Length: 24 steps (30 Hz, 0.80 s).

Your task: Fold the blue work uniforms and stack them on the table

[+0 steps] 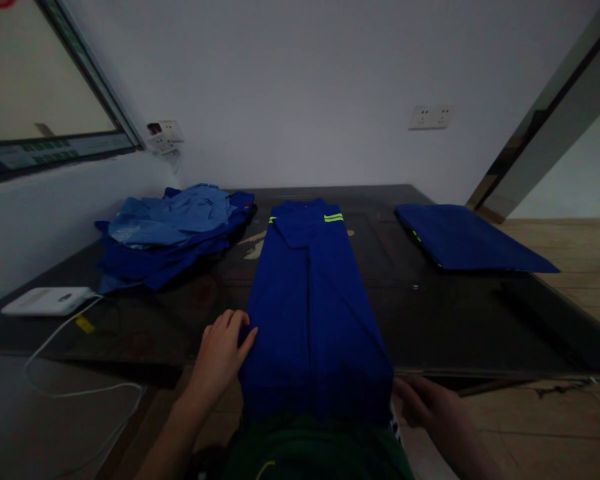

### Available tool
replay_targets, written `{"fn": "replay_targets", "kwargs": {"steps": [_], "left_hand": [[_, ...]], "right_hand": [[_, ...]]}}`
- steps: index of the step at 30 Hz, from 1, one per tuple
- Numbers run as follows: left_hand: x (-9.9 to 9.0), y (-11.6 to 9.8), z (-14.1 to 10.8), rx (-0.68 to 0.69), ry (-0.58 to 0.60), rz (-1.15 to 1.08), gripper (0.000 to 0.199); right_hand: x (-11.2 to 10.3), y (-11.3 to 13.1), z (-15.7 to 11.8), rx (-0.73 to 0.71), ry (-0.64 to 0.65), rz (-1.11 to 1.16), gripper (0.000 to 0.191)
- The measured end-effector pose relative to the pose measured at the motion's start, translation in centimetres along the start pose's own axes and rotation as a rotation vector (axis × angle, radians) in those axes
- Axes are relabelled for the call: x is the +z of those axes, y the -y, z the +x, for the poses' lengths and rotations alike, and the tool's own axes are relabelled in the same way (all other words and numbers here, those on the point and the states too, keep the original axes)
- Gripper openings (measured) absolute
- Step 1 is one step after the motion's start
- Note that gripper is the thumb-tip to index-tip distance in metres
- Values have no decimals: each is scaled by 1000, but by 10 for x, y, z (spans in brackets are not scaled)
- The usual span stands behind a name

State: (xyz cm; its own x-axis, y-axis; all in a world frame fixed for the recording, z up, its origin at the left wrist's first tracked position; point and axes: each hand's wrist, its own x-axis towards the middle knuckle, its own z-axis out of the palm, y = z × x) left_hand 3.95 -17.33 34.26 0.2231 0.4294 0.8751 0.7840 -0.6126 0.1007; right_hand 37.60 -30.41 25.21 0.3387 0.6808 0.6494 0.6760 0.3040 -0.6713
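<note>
A blue garment (285, 300) with yellow-green stripes near its far end lies lengthwise on the dark table (205, 327), its sides folded inward and its near end hanging over the front edge. My left hand (225, 347) touches its left edge, thumb and fingers apart, with nothing gripped. Beside the right edge of the cloth, below the table's front edge, is my right hand (420, 400). Its fingers are dim and partly hidden, so whether they pinch the cloth is unclear.
At the back left lies a heap of blue clothes (175, 217). A flat folded blue garment (470, 237) rests at the right. The left end of the table holds a white device (50, 301) with a white cable (45, 347) hanging down. A wall stands behind.
</note>
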Motion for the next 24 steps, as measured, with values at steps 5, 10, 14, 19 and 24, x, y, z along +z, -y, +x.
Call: {"fn": "replay_targets", "kwargs": {"steps": [5,10,14,19,24], "left_hand": [[19,-37,-18,366,38,-62,36],[30,-55,-34,544,201,-144,54],[2,-56,-19,425,163,-444,25],[-25,-78,73,209,194,-748,24],[20,-92,173,34,266,-385,48]], "right_hand": [[-21,41,15,-238,-162,-98,45],[19,87,39,-645,52,-262,19],[38,96,48,-722,193,-459,26],[15,108,63,-745,189,-399,21],[-15,121,122,-587,-11,-435,17]]}}
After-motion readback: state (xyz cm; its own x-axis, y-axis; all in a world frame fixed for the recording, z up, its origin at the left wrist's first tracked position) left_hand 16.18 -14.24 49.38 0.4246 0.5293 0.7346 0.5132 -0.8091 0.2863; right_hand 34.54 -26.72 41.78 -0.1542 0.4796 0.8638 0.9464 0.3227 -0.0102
